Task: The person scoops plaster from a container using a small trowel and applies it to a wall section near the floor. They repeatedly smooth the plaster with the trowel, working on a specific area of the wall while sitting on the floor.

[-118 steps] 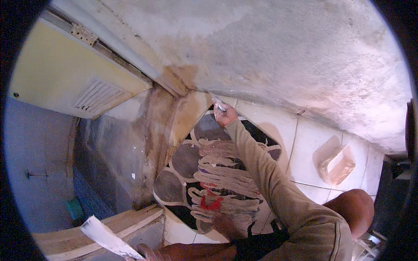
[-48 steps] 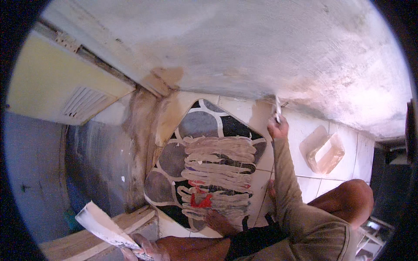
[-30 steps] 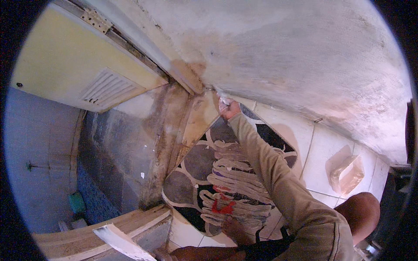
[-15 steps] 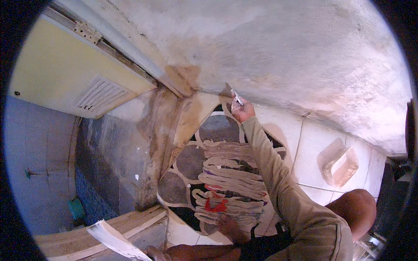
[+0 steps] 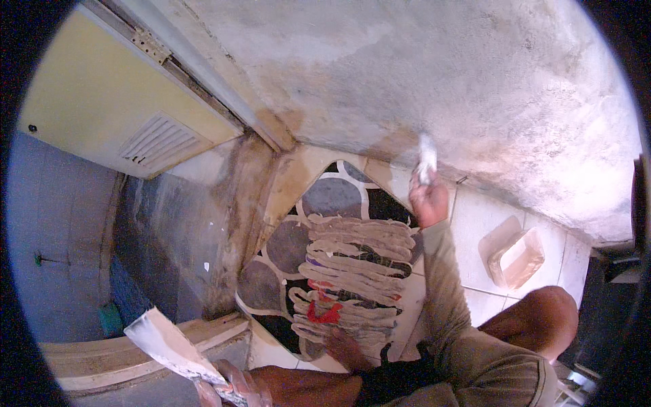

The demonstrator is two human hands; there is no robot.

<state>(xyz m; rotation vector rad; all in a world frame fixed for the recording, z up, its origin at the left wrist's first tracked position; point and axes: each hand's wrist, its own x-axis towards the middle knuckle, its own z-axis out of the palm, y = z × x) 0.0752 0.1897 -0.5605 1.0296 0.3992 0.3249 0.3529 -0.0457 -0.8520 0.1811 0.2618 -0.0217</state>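
Right hand gripping a putty knife at the wall's foot; left hand clutching a trowel.

A: From where does the view look?

B: From the person's head, facing down at the tiled floor and the base of the plastered wall, which fills the upper right of the frame.

A: How near?

B: Near: an arm's reach covers it. The fisheye bends the door, upper left. There is only this one view.
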